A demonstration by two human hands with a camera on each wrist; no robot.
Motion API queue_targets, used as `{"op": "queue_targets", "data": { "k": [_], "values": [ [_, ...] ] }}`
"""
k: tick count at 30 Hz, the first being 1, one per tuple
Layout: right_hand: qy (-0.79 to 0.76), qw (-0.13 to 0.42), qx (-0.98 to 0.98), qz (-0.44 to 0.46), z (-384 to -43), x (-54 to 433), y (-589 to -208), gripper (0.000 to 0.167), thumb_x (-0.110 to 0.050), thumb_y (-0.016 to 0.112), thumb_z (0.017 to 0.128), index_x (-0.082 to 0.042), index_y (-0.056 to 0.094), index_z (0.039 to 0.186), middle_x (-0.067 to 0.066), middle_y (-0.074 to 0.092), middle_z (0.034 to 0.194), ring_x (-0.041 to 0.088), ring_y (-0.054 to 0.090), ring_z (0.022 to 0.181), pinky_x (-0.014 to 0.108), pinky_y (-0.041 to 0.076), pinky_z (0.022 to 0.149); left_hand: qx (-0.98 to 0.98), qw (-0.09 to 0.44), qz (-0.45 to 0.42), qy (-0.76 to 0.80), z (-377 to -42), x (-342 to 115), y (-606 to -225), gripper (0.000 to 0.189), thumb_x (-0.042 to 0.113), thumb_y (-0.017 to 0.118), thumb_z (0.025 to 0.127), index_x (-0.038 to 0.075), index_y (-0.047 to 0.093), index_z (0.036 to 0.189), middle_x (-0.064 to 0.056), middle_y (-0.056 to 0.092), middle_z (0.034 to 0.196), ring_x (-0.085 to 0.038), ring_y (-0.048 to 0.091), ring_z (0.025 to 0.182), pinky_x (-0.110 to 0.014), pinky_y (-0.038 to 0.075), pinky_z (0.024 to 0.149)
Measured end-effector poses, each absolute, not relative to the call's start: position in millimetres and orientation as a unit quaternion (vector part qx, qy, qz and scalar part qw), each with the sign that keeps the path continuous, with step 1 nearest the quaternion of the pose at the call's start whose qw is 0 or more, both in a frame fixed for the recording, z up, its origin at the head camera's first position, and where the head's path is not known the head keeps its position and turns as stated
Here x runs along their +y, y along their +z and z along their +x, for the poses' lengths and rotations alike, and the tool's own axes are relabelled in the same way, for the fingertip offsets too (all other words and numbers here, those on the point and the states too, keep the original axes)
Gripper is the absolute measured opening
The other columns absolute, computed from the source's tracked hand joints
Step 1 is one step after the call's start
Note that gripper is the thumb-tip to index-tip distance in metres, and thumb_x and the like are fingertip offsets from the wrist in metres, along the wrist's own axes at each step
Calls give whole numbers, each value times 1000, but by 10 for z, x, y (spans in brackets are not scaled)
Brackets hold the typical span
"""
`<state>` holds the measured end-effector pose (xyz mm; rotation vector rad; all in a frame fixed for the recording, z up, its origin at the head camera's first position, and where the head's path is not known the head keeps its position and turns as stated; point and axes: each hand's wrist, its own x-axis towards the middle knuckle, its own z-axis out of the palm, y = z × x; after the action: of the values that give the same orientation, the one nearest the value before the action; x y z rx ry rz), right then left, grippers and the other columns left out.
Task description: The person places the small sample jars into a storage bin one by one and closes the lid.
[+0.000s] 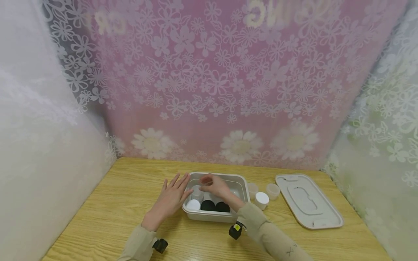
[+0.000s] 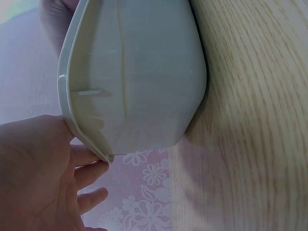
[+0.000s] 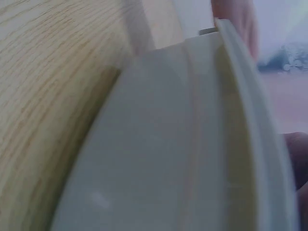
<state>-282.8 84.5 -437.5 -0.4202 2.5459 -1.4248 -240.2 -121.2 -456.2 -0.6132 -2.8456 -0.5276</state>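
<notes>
A pale grey rectangular plastic box stands on the table in the head view. In its front row are a white round-topped piece and two black round pieces; a translucent cup is behind the white one. My left hand lies along the box's left end, its fingers straight and touching the rim in the left wrist view. Over the box, my right hand bends its fingers toward the translucent cup; I cannot tell whether they pinch anything. The right wrist view mostly shows the box's outer wall.
Right of the box are a white round container and two small translucent cups. Farther right, a pale rectangular lid lies flat on the wooden table. Flowered curtains hang behind and at both sides.
</notes>
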Motion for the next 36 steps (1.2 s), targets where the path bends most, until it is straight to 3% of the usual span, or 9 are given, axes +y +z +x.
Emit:
{"op": "queue_targets", "data": {
  "k": [13, 19, 28, 36],
  "values": [
    [-556, 23, 819, -138, -2675, 1282, -4126, 35, -17, 69, 98, -11, 65, 133, 10, 67, 129, 30, 63, 118, 48, 53, 99, -957, 99, -204, -179, -2429, -1203, -4591, 60, 39, 50, 107, 6, 39, 156, -11, 39, 160, -38, 27, 151, -72, 18, 116],
    [-585, -10, 797, -151, -2626, 1476, -4148, 37, -15, 66, 100, -8, 62, 136, 14, 64, 134, 30, 61, 122, 48, 48, 105, -957, 101, -207, -175, -2440, -1207, -4600, 61, 40, 49, 107, 6, 39, 156, -11, 39, 160, -38, 27, 151, -72, 18, 116],
    [-603, -83, 780, -146, -2496, 1771, -4242, 37, -16, 69, 99, -6, 62, 134, 16, 64, 132, 26, 62, 119, 21, 51, 97, -954, 108, -211, -183, -2426, -1210, -4607, 60, 40, 49, 107, 6, 40, 156, -11, 40, 160, -38, 29, 150, -73, 19, 115],
    [-601, -145, 774, -138, -2378, 2108, -4365, 38, -10, 68, 98, 2, 60, 133, 24, 63, 130, 18, 64, 114, 15, 51, 92, -958, 97, -204, -178, -2440, -1205, -4606, 60, 40, 47, 108, 7, 38, 157, -10, 38, 161, -38, 26, 151, -72, 17, 116]
  ]
}}
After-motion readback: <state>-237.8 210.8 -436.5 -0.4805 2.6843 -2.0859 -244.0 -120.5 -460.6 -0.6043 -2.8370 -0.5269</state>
